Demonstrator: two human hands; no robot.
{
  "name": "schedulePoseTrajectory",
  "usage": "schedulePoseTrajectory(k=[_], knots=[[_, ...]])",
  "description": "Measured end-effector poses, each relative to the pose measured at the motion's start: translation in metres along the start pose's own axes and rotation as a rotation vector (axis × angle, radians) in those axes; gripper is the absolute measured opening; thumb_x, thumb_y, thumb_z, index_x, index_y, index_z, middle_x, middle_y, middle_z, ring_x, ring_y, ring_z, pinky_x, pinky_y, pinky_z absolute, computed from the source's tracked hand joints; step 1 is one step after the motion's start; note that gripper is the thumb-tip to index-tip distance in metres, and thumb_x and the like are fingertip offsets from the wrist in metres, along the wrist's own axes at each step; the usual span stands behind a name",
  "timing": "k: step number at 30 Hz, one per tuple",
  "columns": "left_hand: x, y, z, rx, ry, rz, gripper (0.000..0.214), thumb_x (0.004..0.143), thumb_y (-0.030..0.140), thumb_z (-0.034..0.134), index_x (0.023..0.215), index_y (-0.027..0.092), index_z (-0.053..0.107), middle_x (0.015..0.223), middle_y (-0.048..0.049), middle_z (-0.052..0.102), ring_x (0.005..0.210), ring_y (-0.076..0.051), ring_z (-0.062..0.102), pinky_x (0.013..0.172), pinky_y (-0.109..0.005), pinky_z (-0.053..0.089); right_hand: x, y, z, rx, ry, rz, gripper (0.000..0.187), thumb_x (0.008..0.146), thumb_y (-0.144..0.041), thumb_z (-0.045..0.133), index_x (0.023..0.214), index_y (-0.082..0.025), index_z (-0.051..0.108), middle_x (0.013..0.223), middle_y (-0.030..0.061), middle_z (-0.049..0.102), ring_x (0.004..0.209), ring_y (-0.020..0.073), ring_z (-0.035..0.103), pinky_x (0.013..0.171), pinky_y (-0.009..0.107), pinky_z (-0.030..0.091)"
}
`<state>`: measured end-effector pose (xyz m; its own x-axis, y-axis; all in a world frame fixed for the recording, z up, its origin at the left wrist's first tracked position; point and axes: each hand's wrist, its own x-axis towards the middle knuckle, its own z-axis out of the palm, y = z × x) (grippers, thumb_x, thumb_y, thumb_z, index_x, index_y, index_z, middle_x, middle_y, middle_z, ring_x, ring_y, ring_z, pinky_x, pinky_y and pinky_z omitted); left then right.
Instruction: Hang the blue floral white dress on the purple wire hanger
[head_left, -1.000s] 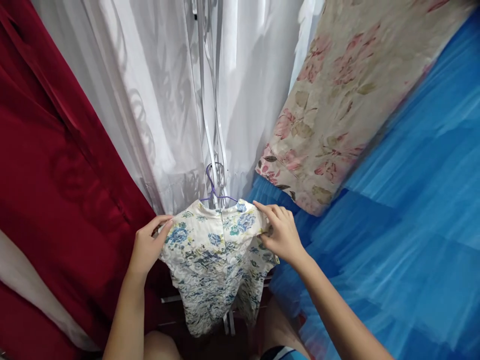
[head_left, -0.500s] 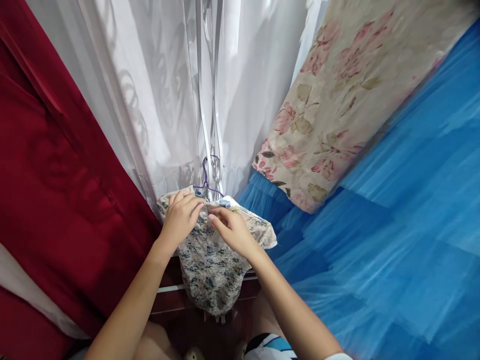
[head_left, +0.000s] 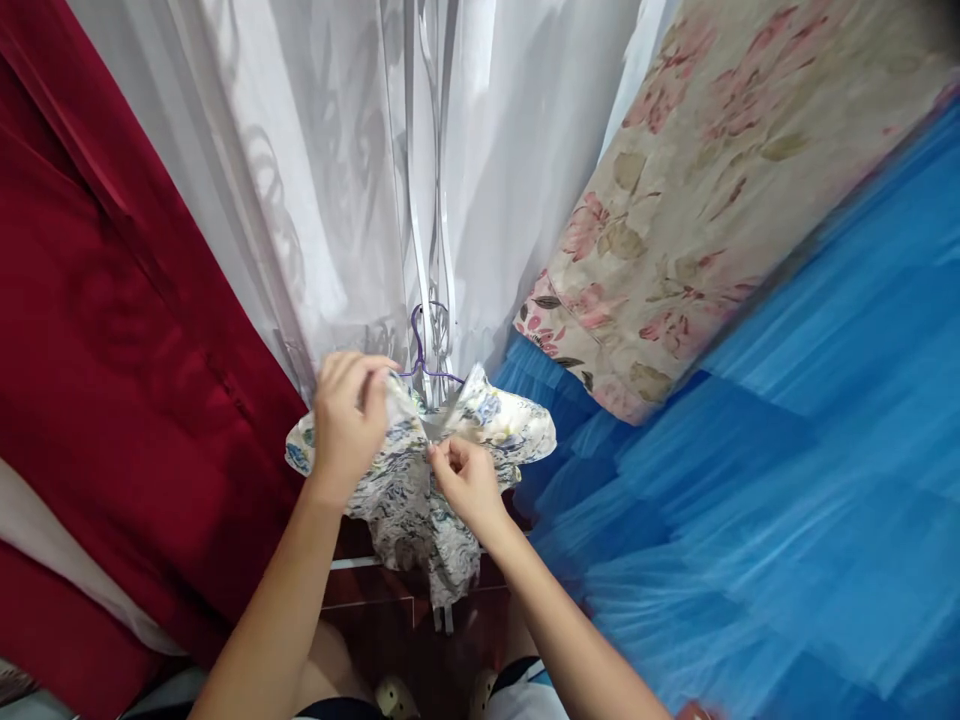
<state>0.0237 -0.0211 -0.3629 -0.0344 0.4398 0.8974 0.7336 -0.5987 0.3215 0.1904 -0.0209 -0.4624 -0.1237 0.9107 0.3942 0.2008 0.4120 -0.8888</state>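
A small floral garment [head_left: 401, 500], white with blue and yellow print, hangs from a purple hanger [head_left: 421, 362] amid white straps. Its neckline is parted in a V at the middle. My left hand [head_left: 349, 420] is closed on the garment's upper left edge by the shoulder, its fingertips partly blurred. Lower down, at the bottom of the V, my right hand [head_left: 466, 480] pinches the edge of the opening. Whether a zipper pull lies between those fingertips is too small to tell.
White fabric [head_left: 337, 200] hangs behind the hanger. Red cloth [head_left: 150, 400] drapes on the left. A floral cloth [head_left: 660, 250] and blue tulle [head_left: 765, 500] fill the right. Below are a dark red floor [head_left: 435, 670] and my feet in light shoes [head_left: 395, 697].
My right hand has moved down the garment's middle, and the neckline has spread into a V. My left hand has moved slightly left and up. The garment's lower part looks more bunched.
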Motion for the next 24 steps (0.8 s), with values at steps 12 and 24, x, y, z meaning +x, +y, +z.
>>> schedulePoseTrajectory(k=[12, 24], knots=[[-0.119, -0.13, -0.006, -0.933, 0.432, -1.386, 0.005, 0.08, 0.014, 0.057, 0.082, 0.015, 0.062, 0.07, -0.004, 0.067, 0.066, -0.015, 0.065, 0.069, -0.028, 0.054, -0.064, 0.047, -0.001, 0.237, -0.166, 0.217, 0.038, 0.09, -0.044, 0.056, 0.061, -0.022, 0.045, 0.048, -0.003, 0.048, 0.045, 0.0126, 0.041, 0.047, 0.025, 0.03], [-0.201, 0.03, 0.043, -1.348, -0.167, -1.174, 0.025, 0.084, 0.038, 0.07, 0.079, 0.016, 0.059, 0.068, 0.0007, 0.051, 0.059, -0.009, 0.047, 0.055, -0.019, 0.038, -0.124, 0.114, -0.046, -0.015, -0.051, 0.212, 0.035, 0.088, -0.052, 0.06, 0.076, -0.019, 0.065, 0.083, 0.0076, 0.064, 0.088, 0.0256, 0.058, 0.084, 0.035, 0.044]])
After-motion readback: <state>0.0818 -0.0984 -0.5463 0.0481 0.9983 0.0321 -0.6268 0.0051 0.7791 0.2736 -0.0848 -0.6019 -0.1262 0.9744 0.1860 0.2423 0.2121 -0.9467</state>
